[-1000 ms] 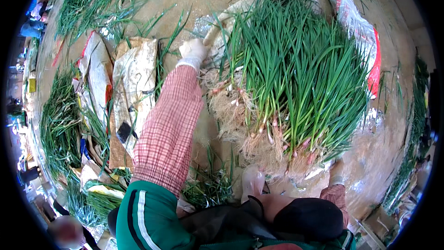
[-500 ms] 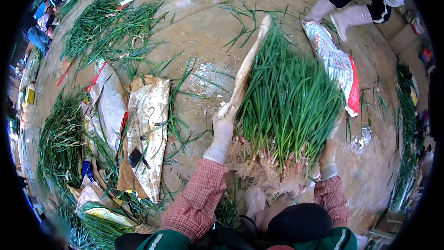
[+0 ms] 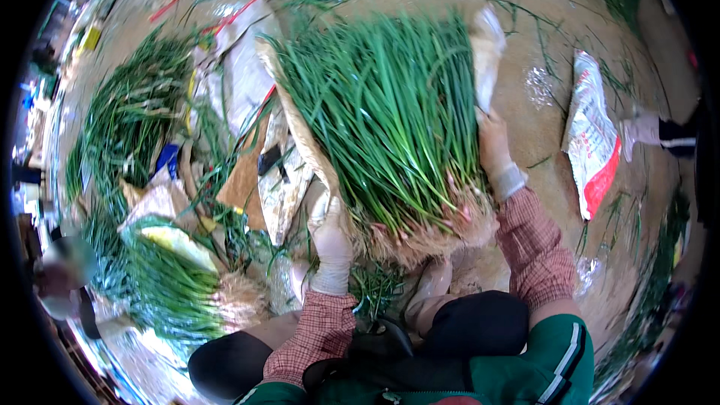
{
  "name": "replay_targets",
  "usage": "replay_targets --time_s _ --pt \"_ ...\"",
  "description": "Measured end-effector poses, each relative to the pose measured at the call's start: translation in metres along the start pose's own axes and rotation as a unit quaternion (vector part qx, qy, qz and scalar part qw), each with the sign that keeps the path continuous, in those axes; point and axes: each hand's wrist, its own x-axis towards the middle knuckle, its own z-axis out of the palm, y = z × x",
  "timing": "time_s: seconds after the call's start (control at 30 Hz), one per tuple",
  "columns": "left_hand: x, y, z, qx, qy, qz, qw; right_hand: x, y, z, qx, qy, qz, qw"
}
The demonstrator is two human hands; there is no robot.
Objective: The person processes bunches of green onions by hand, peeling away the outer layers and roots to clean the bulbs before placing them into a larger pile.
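A large bundle of spring onions (image 3: 390,120), green leaves pointing away and pale bushy roots toward me, lies across a beige sack (image 3: 300,124). The sack's sides stand up along both edges of the bundle. My left hand (image 3: 330,236), in a pale glove, is closed on the sack's near left edge beside the roots. Farther up on the other side, my right hand (image 3: 493,146) grips the right edge (image 3: 486,60) of the same sack. The bundle hides most of the sack and the fingertips under it.
Left of the bundle lie flattened sacks (image 3: 244,67), loose green leaves (image 3: 124,105) and a second rooted bundle (image 3: 176,277). A white and red sack (image 3: 592,135) rests on the floor at right, near another person's boot (image 3: 641,129).
The sack with its spring onions has swung left, toward the flattened sacks. My right hand has risen along its edge while my left has come nearer to me. The view has turned too.
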Motion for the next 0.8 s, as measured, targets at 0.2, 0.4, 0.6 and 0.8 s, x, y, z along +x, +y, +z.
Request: replay_targets --time_s 0.2,0.4,0.6,0.8 --pt "-0.010 0.011 -0.071 0.286 0.088 0.129 0.945 0.033 0.020 0.092 -0.032 -0.099 0.024 0.994" --pt "-0.004 -0.044 -0.120 0.413 0.073 0.070 0.905 0.045 0.042 0.065 -0.273 -0.079 -0.083 0.955" --pt "-0.014 -0.052 -0.112 -0.036 0.072 -0.111 0.991 -0.007 0.018 0.030 -0.497 0.045 -0.142 0.855" --pt "-0.083 -0.039 -0.117 0.323 0.226 0.048 0.918 -0.143 -0.056 0.081 -0.468 -0.169 -0.232 0.836"
